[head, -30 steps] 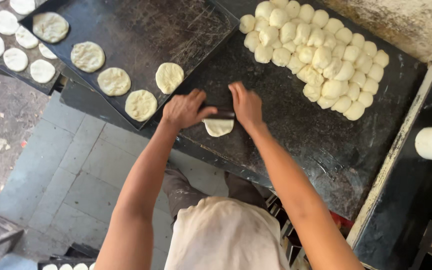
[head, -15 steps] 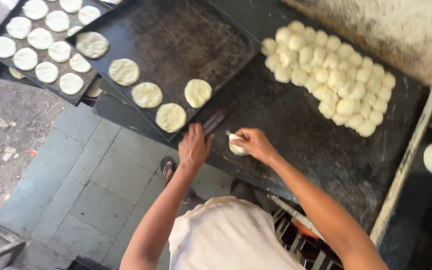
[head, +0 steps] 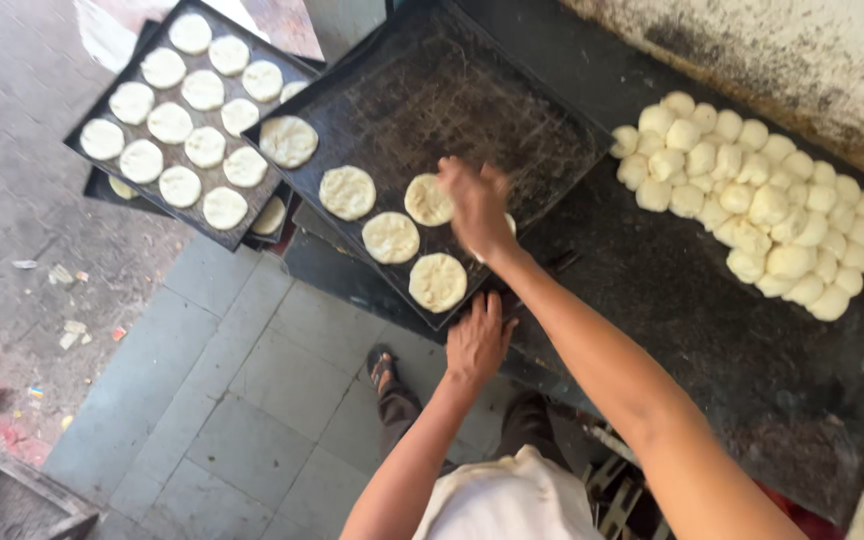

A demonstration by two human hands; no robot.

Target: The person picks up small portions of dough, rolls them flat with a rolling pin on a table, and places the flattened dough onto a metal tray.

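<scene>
My right hand [head: 477, 205] reaches over a black baking tray [head: 472, 100] and grips a flattened dough disc [head: 508, 226], mostly hidden beneath the palm. Several flat dough discs [head: 390, 237] lie in a loose row on the tray's near side, one of them [head: 428, 200] just left of my fingers. My left hand [head: 477, 340] rests flat, fingers apart, on the dark counter's front edge [head: 552, 360] by the tray's near corner, holding nothing. A heap of round dough balls [head: 752, 200] sits on the counter to the right.
A second black tray [head: 92, 165] filled with several dough discs lies at the left, stacked over another tray. A dark stick-like tool [head: 557, 263] lies on the counter near my right wrist. Grey floor tiles [head: 252, 400] and my foot [head: 380, 365] show below.
My right hand has carried the flattened dough from the counter up and left onto the tray. My left hand has dropped back to the counter's front edge.
</scene>
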